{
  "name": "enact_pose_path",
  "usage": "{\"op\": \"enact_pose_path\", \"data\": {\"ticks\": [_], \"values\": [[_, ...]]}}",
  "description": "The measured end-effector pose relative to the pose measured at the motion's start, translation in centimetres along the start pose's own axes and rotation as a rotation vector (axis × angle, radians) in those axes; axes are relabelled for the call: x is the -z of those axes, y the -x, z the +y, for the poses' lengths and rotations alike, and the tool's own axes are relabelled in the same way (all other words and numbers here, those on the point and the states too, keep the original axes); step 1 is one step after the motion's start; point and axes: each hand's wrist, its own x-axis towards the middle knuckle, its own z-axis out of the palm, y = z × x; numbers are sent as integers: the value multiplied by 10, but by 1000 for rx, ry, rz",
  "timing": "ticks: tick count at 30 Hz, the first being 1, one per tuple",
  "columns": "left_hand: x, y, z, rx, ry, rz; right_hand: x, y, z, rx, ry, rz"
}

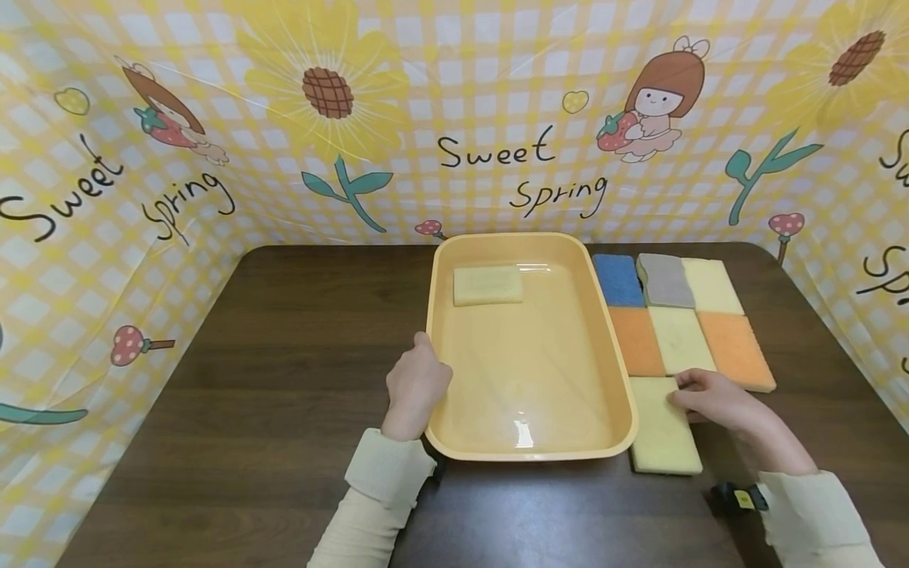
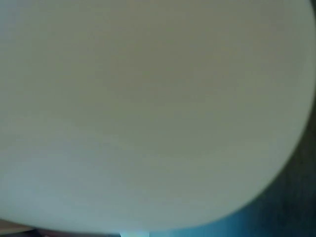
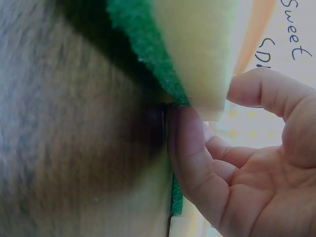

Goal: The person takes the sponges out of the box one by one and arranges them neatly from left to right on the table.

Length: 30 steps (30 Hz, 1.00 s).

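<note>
A yellow tray (image 1: pixel 533 371) stands in the middle of the table, and my left hand (image 1: pixel 417 386) grips its left rim. My right hand (image 1: pixel 717 398) pinches the right edge of a pale yellow sponge (image 1: pixel 663 430) beside the tray's front right corner. In the right wrist view, the held sponge (image 3: pixel 197 54) shows a green scouring layer, with fingers of the right hand (image 3: pixel 247 158) at its edge. Another pale yellow sponge (image 1: pixel 488 285) lies inside the tray at the back left. A blurred pale surface fills most of the left wrist view.
Right of the tray lie a blue sponge (image 1: pixel 619 280), a grey one (image 1: pixel 666 280), a pale yellow one (image 1: pixel 713 285), an orange one (image 1: pixel 637 341), another pale yellow one (image 1: pixel 680 341) and another orange one (image 1: pixel 735 349). A patterned cloth (image 1: pixel 497 79) hangs behind the dark wooden table (image 1: pixel 284 394).
</note>
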Motion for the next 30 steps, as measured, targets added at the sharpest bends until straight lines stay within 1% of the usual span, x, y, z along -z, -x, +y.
{"op": "enact_pose_path", "data": {"ticks": [14,19,30], "values": [[0,-1,0,7,3,-4,-4,-2,1,-6,-38,7],[0,-1,-1,11,5,-7,-5,-2,1,-12,-35,6],[-1,-1,-1,-2,-5,9,-5,-3,1,-5,-27,4]]}}
